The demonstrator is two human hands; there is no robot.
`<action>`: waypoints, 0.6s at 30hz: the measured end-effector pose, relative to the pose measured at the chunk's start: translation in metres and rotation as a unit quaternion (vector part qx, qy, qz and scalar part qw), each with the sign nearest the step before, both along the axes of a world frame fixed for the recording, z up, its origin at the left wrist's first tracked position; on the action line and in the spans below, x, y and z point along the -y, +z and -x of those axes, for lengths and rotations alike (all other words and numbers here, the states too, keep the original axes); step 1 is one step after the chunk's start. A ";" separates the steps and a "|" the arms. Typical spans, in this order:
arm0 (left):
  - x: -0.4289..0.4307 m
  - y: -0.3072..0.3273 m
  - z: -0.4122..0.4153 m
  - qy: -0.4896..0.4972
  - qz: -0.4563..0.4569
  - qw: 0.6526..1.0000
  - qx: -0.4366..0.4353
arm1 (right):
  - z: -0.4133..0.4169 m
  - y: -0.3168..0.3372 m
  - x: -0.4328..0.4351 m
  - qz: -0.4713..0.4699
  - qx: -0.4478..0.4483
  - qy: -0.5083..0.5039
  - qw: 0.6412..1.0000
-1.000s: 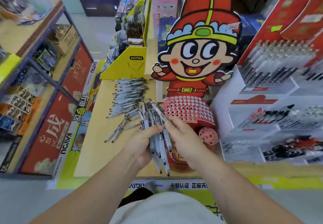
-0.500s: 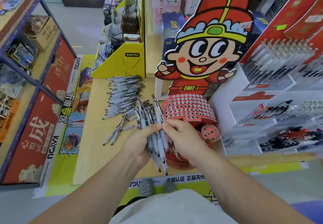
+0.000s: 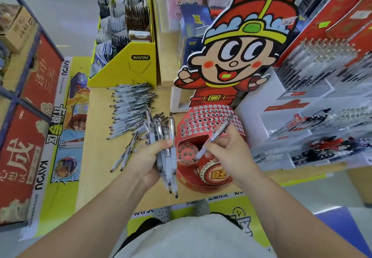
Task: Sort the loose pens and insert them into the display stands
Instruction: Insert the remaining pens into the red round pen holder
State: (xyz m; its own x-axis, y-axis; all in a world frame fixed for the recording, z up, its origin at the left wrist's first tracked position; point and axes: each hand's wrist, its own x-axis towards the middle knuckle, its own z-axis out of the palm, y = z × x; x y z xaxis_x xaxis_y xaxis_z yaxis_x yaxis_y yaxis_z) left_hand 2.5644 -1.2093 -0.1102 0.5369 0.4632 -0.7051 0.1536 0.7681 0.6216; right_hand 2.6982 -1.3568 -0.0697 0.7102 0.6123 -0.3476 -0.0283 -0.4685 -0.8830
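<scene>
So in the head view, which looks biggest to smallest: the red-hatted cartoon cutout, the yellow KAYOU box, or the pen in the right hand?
1. Red-hatted cartoon cardboard cutout.
2. Yellow KAYOU cardboard box.
3. Slim clear pen held by the right hand.
The pen is nearest the camera yet looks smallest.

A bundle of pale pens point(image 3: 167, 157) is gripped tips-down in the left hand point(image 3: 146, 162). A single pen point(image 3: 216, 137) is pinched aslant in the right hand point(image 3: 231, 153), its tip at the red perforated stand point(image 3: 209, 118). A row of loose pens point(image 3: 130, 108) is laid on the table point(image 3: 96, 157).

Loose pens point(image 3: 130, 112) on tbl point(image 3: 95, 165), L of display stand point(image 3: 203, 119).
</scene>
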 end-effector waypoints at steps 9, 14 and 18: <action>-0.005 -0.002 0.008 0.031 0.047 0.998 -0.012 | -0.014 -0.022 -0.003 0.029 0.027 -0.027 0.999; -0.009 0.008 0.006 0.053 0.079 0.995 0.014 | -0.019 -0.026 -0.006 0.010 0.073 -0.009 0.997; -0.012 0.010 0.007 0.064 0.088 0.994 0.030 | -0.015 -0.032 -0.014 0.028 0.156 -0.005 0.987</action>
